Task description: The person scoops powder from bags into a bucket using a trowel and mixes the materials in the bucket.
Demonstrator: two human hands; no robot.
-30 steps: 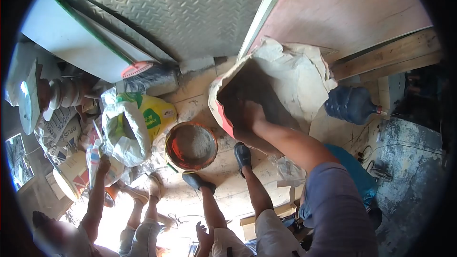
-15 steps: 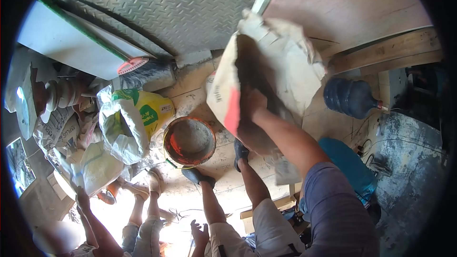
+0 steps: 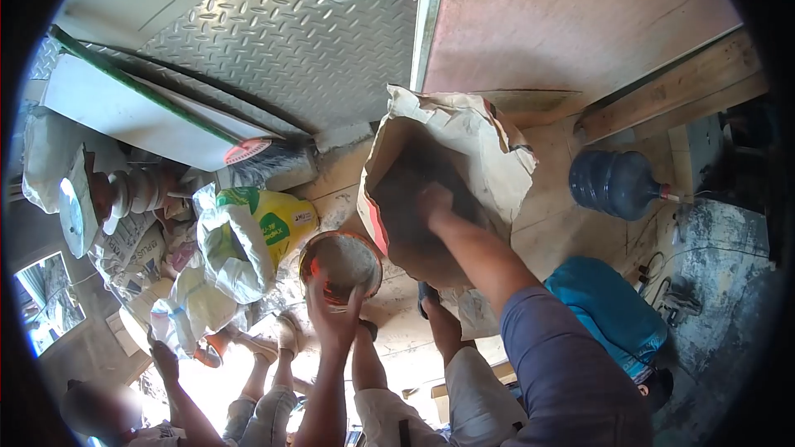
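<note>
A large torn paper sack [image 3: 505, 149] stands open-mouthed on the tiled floor. My right hand [image 3: 434, 203] reaches down inside it, the fingers closed and partly lost in the shadow; what they hold is hidden. My left hand [image 3: 335, 306] is raised over the near rim of a round bucket [image 3: 378, 271], thumb and fingers apart and nothing between them. Grey powdery material lies in the bucket, which has orange-red marks on its inner wall.
Left of the bucket stands a yellow, green and white sack [image 3: 290, 217]. A co-worker's hand [image 3: 164, 360] is near pale bags [image 3: 199, 302]. A blue water jug [image 3: 613, 185] and a teal bag [image 3: 604, 310] are at right. Metal sheet [image 3: 306, 41] lies beyond.
My left hand has risen from low in the view to the bucket. The paper sack has shifted and its mouth spreads wider, with my right hand still inside. The co-worker's arm has moved.
</note>
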